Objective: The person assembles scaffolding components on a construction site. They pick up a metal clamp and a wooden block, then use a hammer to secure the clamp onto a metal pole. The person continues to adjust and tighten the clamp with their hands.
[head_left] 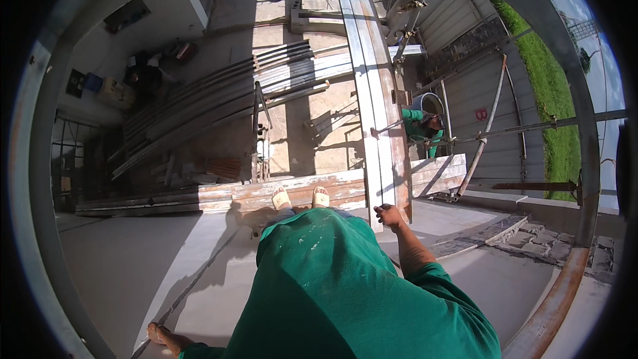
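Observation:
A long grey metal beam (pixel 370 93), rust-stained along its right side, runs away from me high above the ground. My right hand (pixel 387 215) is at its near end, the fingers curled over the top. Far to my left, low in the view, my left hand (pixel 161 335) is beside a dark seam on the pale grey surface; its fingers are too shadowed to read. My sandalled feet (pixel 300 198) are on worn, rust-streaked planks (pixel 232 197) left of the beam.
Below on the right, a co-worker in a green shirt (pixel 420 124) is next to the beam, near a rod touching it. Scaffold poles (pixel 492 126) stand along a corrugated fence (pixel 478 73). Long metal bars (pixel 219 96) lie on the ground below. Broken blocks (pixel 545 239) lie at right.

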The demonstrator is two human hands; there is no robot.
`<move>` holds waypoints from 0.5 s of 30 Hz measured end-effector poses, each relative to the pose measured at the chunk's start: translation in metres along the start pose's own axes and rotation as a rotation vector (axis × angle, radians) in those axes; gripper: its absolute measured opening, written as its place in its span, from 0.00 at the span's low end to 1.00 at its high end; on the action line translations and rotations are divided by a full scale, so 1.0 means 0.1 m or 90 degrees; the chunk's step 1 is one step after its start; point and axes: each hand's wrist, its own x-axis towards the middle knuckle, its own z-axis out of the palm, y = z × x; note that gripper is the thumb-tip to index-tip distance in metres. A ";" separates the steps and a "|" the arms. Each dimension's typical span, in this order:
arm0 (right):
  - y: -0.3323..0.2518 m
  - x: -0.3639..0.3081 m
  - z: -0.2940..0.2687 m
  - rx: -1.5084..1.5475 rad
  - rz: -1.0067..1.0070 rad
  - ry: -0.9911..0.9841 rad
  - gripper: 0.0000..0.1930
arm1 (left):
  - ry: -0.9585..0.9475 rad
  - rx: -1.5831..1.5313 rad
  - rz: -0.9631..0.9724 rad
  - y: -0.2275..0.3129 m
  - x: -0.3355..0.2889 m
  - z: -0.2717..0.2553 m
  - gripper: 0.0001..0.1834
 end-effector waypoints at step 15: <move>0.74 -0.76 0.63 0.214 0.134 0.139 0.17 | -0.759 -0.188 0.531 3.55 -3.60 0.99 0.30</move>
